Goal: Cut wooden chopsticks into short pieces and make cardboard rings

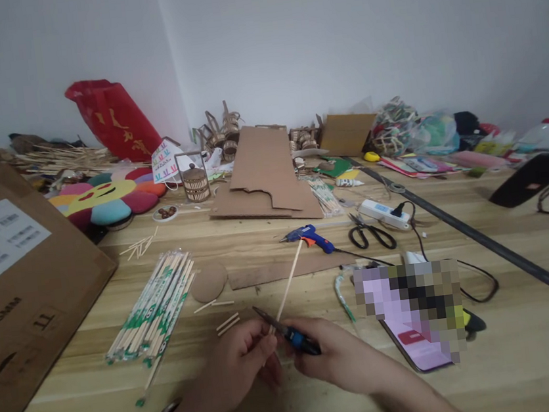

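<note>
My left hand (247, 361) pinches the lower end of a thin wooden stick (290, 280), which slants up and to the right. My right hand (334, 354) is closed on a dark tool with blue on its handle (300, 340). The tool's pointed metal end crosses the stick just above my left fingertips. Beyond my left hand lie short cut stick pieces (228, 324) and a round cardboard disc (209, 282). Wrapped sticks in green and white paper (154, 305) rest to the left.
A blue glue gun (310, 236), black scissors (369, 233) and a white power strip (383, 213) lie ahead. A phone (411, 322) is at the right. Cardboard sheets (265, 167) sit farther back; a large box (25, 281) stands at the left.
</note>
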The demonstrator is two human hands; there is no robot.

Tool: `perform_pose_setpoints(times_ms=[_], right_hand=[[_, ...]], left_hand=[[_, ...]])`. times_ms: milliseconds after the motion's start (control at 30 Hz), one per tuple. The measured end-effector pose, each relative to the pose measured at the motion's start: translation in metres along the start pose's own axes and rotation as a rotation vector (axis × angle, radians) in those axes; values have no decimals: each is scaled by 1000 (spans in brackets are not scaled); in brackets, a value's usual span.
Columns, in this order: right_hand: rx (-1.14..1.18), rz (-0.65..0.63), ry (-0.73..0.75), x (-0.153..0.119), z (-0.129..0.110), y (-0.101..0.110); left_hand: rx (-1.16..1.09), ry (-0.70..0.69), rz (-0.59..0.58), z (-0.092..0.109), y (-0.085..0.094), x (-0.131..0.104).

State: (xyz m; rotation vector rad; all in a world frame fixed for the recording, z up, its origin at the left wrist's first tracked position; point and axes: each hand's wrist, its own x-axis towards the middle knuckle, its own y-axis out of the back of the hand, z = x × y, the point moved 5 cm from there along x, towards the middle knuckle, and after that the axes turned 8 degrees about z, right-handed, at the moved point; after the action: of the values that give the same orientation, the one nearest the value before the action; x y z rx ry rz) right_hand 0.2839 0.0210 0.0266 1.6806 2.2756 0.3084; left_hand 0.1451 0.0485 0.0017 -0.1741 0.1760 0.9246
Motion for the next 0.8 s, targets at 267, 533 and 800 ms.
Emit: perform_pose_setpoints(times_ms=[267,533,800], right_hand=[[298,-99,-250,-3,10,-2],[160,-72,-104,-1,6,-4],[-25,-20,-68,-1,4,-2]], left_hand=[[-48,59,-3,-2,-4,0],[-46,65,-3,-6,-3,1],[-37,68,0,-6,-3,1]])
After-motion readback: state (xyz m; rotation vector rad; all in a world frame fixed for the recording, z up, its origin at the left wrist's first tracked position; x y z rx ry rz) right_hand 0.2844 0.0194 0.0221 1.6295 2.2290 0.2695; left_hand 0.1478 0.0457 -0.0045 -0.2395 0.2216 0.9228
